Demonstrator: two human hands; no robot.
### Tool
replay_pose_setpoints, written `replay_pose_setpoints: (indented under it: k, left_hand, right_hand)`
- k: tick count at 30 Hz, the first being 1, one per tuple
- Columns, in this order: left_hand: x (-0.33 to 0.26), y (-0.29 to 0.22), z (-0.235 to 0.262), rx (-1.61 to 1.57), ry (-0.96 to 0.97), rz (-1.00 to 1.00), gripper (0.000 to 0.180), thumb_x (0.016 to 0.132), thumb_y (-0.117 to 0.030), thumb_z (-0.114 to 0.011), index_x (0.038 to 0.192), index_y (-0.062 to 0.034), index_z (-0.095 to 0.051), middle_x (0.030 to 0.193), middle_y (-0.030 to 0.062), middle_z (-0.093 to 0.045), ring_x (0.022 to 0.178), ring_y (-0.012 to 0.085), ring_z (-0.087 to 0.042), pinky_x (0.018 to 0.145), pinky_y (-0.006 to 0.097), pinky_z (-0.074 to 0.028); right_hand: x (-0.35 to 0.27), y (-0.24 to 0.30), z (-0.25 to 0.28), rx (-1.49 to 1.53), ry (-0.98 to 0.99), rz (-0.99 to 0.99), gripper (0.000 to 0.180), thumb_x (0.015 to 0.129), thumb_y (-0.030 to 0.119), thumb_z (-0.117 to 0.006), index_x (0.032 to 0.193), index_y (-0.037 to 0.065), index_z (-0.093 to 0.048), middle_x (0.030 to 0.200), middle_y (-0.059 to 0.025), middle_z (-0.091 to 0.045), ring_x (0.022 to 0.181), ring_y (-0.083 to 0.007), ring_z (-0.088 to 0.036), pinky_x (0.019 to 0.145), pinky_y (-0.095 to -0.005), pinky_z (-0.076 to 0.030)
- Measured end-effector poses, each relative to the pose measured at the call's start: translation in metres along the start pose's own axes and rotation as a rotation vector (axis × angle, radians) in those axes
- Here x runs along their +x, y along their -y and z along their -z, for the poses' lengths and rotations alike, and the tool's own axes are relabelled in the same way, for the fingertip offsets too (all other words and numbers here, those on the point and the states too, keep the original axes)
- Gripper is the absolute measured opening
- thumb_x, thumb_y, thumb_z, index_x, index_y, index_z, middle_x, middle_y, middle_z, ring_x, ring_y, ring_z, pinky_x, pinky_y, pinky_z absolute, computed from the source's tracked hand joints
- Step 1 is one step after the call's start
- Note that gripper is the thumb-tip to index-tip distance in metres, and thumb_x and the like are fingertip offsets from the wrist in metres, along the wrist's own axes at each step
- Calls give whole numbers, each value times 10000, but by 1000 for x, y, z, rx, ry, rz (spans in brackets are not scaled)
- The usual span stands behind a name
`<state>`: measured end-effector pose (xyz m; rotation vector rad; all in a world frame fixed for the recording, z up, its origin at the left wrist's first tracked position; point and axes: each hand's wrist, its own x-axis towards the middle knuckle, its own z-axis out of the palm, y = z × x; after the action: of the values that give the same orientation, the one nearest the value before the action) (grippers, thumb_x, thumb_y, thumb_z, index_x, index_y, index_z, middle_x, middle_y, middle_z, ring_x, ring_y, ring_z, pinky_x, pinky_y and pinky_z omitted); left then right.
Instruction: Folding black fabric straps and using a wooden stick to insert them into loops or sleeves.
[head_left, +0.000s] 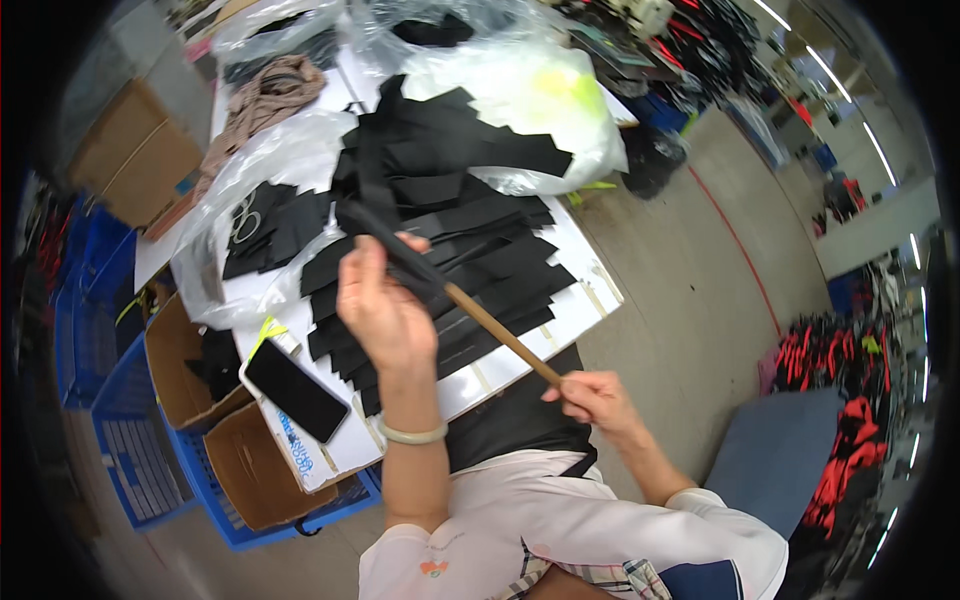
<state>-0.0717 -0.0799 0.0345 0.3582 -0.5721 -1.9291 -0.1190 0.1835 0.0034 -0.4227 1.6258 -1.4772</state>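
**Two hands hold a wooden stick (505, 338) partly covered by a black strip (405, 258)**

Head view, looking down: the right hand (600, 400) grasps the stick's lower end, its fingers closed around the wood. The left hand (388, 315), somewhat blurred, curls its fingers around the strip; how firmly, I cannot tell. The stick slants between the two sets of fingers, bare near the right ones and seeming to run inside the black fabric by the left ones.

This piece looks partway done: its upper stretch is over the stick, while the wood below stays uncovered. Beneath and beyond the left fingers, many black fabric pieces (500, 270) lie in overlapping rows on a white table (585, 240); whether these are finished or waiting, I cannot tell. A phone (295, 390) rests left of the left wrist.
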Motion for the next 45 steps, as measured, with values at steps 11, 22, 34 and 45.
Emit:
replay_pose_setpoints:
  k: [11, 22, 34, 45]
  left_hand:
    - [-46, 45, 11, 217, 103, 348, 136, 868, -41, -613, 764, -63, -527, 754, 25, -599, 668, 86, -580, 656, 231, -508]
    - [-74, 23, 12, 459, 150, 407, 190, 781, 0, -705, 794, -50, -522, 713, 2, -587, 624, 18, -529, 589, 147, -436]
    - [-64, -6, 45, 708, 315, 561, 123, 829, -104, -658, 767, -6, -619, 727, -25, -564, 652, 27, -495, 579, 182, -395]
    - [-43, -23, 48, 43, 168, 149, 675, 881, -411, -588, 1330, -6, -290, 1283, 162, -433, 1163, 304, -491, 995, 393, -380]
  right_hand:
    - [41, -38, 104, -1126, -709, 296, 232, 877, 247, -566, 1035, 120, -679, 793, -120, -579, 684, -280, -590, 626, -381, -471]
    - [103, 56, 28, -406, -226, 477, 266, 830, 173, -644, 1043, 16, -666, 895, -50, -620, 796, -112, -565, 687, -261, -454]
    - [104, 71, -26, -109, -81, 294, 135, 825, 147, -678, 789, 42, -601, 680, 29, -574, 550, -28, -480, 496, -166, -373]
    - [103, 55, -100, 230, 40, 199, 159, 836, 27, -645, 796, 42, -491, 678, -110, -632, 484, -73, -565, 394, -175, -423]
